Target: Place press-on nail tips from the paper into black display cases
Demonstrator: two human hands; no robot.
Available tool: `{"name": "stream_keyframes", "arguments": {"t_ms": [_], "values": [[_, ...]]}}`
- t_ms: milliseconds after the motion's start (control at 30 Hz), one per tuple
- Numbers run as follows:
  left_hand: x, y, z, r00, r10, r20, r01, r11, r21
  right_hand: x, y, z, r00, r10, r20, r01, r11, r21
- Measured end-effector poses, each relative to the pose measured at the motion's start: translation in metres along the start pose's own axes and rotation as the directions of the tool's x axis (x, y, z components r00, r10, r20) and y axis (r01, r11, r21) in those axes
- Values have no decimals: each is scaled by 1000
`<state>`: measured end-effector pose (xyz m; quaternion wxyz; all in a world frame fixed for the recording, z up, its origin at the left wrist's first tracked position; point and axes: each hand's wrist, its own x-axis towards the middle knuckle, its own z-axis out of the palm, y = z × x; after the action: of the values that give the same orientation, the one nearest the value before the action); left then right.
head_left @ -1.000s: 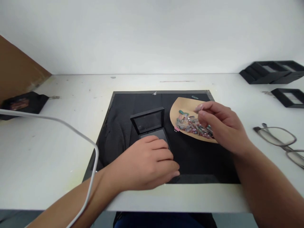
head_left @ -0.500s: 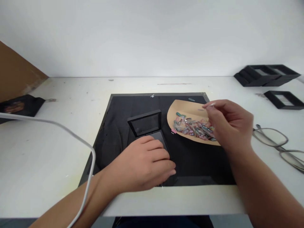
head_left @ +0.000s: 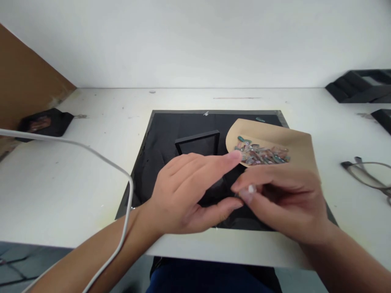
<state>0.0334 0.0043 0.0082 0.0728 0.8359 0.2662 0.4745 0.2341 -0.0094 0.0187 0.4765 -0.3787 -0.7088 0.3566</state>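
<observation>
My left hand (head_left: 189, 191) is over the base of a black hinged case, its thumb and forefinger spread apart. The case's framed lid (head_left: 198, 136) stands raised behind the hand, while most of the base is hidden. Close to the left fingertips, my right hand (head_left: 281, 199) is closed in a pinch with a small pale piece (head_left: 252, 189) showing at the fingers; motion blurs it. Just beyond my right hand lies a tan tray (head_left: 301, 148) holding a heap of small glossy pieces (head_left: 265, 155) in green, pink and clear tones.
A black mat (head_left: 165, 126) lies under the work on the white table (head_left: 100, 162). One green piece (head_left: 260, 119) rests behind the tray. Eyeglasses (head_left: 371, 175) and black frames (head_left: 362, 86) are at the right. A white cable (head_left: 130, 191) crosses my left forearm.
My right hand has come from over the tray down and left to meet my left hand. The left hand has turned, its thumb and forefinger now spread. The view has shifted slightly.
</observation>
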Motion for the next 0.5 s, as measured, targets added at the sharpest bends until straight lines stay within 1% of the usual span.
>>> {"name": "stream_keyframes", "arguments": {"t_ms": [67, 167, 267, 333, 367, 433, 500], "values": [[-2, -1, 5, 999, 38, 11, -38, 998, -43, 0, -5, 6, 990, 51, 134, -72, 985, 159], [-5, -2, 11, 996, 89, 32, -83, 984, -156, 0, -3, 8, 946, 94, 311, -210, 907, 364], [-6, -1, 13, 996, 90, 10, -87, 978, -189, -1, 6, 7, 885, 53, 462, -319, 793, 520], [-6, 1, 14, 996, 82, -38, -87, 982, -167, -3, 11, 7, 856, 24, 516, -367, 732, 574], [-6, 2, 13, 995, 86, -59, -94, 982, -163, -4, 13, 8, 847, 16, 531, -376, 725, 578], [-5, 3, 13, 991, 106, -75, -118, 977, -179, -5, 14, 9, 852, 11, 524, -356, 746, 563], [-4, 3, 14, 991, 120, -64, -130, 972, -193, -4, 14, 10, 869, 27, 494, -331, 775, 538]]}}
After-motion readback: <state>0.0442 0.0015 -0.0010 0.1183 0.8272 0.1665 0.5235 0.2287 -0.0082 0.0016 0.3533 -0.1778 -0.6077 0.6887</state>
